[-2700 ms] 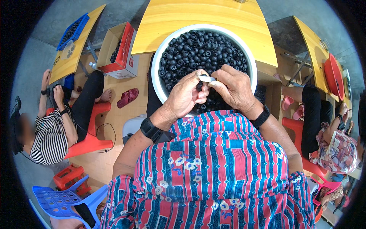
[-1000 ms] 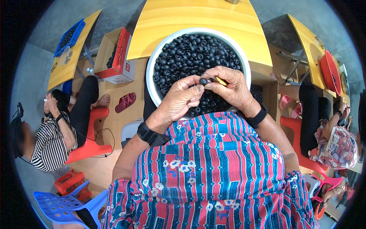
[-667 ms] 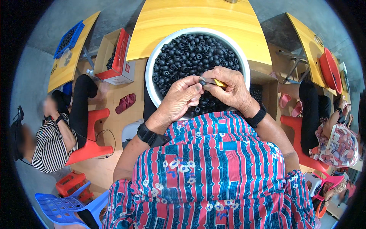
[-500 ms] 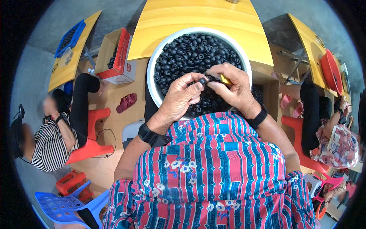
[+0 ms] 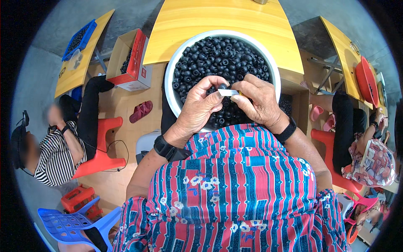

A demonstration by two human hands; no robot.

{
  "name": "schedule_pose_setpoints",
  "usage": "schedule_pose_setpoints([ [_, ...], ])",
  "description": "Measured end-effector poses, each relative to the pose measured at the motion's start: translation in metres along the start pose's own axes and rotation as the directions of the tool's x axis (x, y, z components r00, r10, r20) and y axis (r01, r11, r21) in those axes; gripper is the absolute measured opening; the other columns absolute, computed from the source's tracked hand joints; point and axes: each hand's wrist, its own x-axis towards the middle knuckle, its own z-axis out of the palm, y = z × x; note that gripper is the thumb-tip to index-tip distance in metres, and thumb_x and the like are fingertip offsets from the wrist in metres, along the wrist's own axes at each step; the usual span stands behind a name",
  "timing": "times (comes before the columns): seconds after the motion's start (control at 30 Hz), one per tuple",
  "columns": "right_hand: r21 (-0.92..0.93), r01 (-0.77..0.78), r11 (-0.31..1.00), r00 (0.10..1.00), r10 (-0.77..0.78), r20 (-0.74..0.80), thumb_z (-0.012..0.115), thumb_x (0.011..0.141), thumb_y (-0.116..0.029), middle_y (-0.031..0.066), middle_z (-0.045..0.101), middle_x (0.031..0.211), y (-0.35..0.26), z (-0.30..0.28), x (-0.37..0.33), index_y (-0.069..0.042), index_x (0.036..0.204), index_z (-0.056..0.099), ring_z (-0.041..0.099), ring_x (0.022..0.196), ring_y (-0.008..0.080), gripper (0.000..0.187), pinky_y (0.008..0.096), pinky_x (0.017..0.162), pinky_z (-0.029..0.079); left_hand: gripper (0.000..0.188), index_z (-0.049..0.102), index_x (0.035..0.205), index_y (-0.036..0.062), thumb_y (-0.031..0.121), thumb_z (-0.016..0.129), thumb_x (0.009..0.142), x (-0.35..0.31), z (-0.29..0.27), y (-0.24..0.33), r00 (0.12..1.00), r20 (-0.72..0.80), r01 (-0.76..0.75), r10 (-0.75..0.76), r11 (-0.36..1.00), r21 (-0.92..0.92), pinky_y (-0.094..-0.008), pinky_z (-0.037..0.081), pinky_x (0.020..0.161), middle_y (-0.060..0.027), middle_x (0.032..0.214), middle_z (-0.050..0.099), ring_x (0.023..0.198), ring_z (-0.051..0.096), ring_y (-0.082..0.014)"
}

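Note:
A wide pale basin [image 5: 169,90] full of small round black parts [image 5: 218,59] with holes in them stands in front of me. Over it, my left hand [image 5: 200,100] pinches a single black part [image 5: 223,86] between thumb and fingers. My right hand [image 5: 261,101] is closed around a small knife; its flat, bright blade [image 5: 228,92] reaches to the black part, and the fingers cover most of the handle. Whether the edge is cutting into the part I cannot tell.
A yellow table [image 5: 222,19] lies beyond the basin. On the left are a red-and-white carton [image 5: 133,63], a blue chair [image 5: 71,222] and a seated person in stripes [image 5: 58,155]. Another person [image 5: 369,155] sits at right near a red bowl [image 5: 366,82]. An open carton [image 5: 299,101] stands right of the basin.
The knife blade has turned into sight and now lies flat across the gap between my hands, against the black part. My right hand has rolled over slightly; the left keeps its pinch.

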Motion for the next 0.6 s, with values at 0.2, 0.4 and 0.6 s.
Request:
schedule_pose_setpoints([
  [0.2,0.004,-0.004,1.0,1.0,0.004,0.0,0.071,0.08,-0.023,0.0084,0.054,0.072,0.0,0.0015,0.0007,-0.007,0.086,0.065,0.06,0.064,0.0284,0.018,0.0385,0.056,0.048,0.029,0.054,0.117,0.0044,0.015,0.065,0.093,0.001,0.0008,-0.0002,1.0,-0.014,-0.023,0.023,1.0,0.003,-0.0176,0.034,0.058,0.002,0.099,0.05,0.072,0.042,-0.0022],
  [0.4,0.013,-0.023,1.0,1.0,0.023,-0.001,0.071,0.08,-0.023,0.0085,0.054,0.071,0.0013,0.002,0.0003,-0.007,0.086,0.065,0.06,0.064,0.0285,0.018,0.0385,0.057,0.048,0.027,0.054,0.115,0.0046,0.013,0.066,0.092,0.0008,-0.0007,0.0002,0.999,-0.031,-0.017,0.017,1.0,0.01,-0.0173,0.034,0.057,0.0017,0.097,0.05,0.072,0.042,-0.0024],
  [0.6,0.039,-0.004,0.999,0.999,0.002,0.045,0.071,0.08,-0.023,0.0089,0.054,0.071,-0.0002,-0.0008,0.0,-0.007,0.085,0.064,0.06,0.064,0.0287,0.017,0.0385,0.057,0.048,0.027,0.054,0.113,0.0055,0.01,0.067,0.09,-0.0003,-0.0037,-0.002,1.0,-0.009,-0.012,0.011,0.999,-0.034,-0.0158,0.034,0.056,0.0018,0.097,0.054,0.075,0.046,-0.0022],
])
